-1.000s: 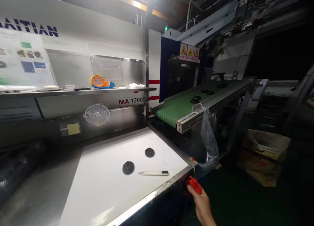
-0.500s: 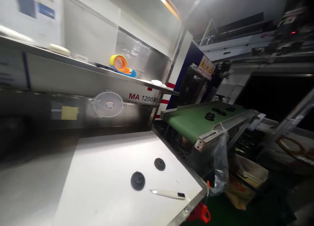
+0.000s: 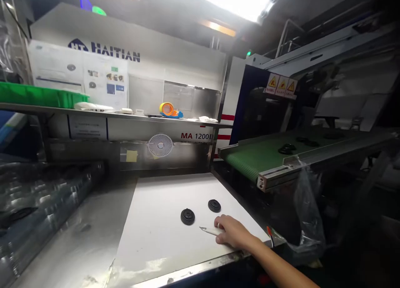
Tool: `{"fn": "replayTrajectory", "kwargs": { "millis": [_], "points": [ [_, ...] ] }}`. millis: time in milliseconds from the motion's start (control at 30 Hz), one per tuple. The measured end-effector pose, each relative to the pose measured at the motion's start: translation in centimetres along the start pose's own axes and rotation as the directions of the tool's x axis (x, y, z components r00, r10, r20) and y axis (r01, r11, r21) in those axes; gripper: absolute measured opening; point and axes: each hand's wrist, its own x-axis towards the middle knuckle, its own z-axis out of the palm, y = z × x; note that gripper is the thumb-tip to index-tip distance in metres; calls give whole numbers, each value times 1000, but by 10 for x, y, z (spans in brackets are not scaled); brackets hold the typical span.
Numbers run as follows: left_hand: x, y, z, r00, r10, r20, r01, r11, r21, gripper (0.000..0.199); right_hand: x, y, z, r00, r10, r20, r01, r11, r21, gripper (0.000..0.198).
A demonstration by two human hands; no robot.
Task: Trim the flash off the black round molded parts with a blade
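My right hand (image 3: 231, 232) reaches in from the lower right, its fingers closed around the handle of a white craft knife (image 3: 210, 230). The pointed blade sticks out to the left, and the handle's rear end is hidden under the hand. Just beyond the blade, a round black ridged part (image 3: 188, 216) lies on the white sheet (image 3: 156, 229). A second round black part (image 3: 214, 205) lies farther back, right above my fingers. My left hand does not appear.
At the left stands a clear plastic tray (image 3: 62, 196) with a black part in it. A green conveyor belt (image 3: 250, 155) carries several black parts at the right. A shelf (image 3: 131, 114) at the back holds a tape dispenser (image 3: 170, 110) and a green bin (image 3: 40, 97). A small fan (image 3: 160, 145) hangs below.
My right hand has come into view and taken hold of the craft knife, which lay on the sheet before. The view has swung left, bringing in the clear tray and green bin.
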Motion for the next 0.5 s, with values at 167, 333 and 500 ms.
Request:
{"fn": "replayTrajectory", "kwargs": {
  "millis": [167,333,500],
  "points": [
    [65,23,85,929,-229,290,145,948,283,42,-3,30,5,999,-4,-40,7,997,75,16],
    [121,17,159,842,-371,391,264,916,303,60,-7,55,0,987,116,-110,-73,940,333,15],
    [119,10,205,820,-390,419,407,912,54,24,25,51,-2,984,163,-65,-76,728,681,26]
  ]
}}
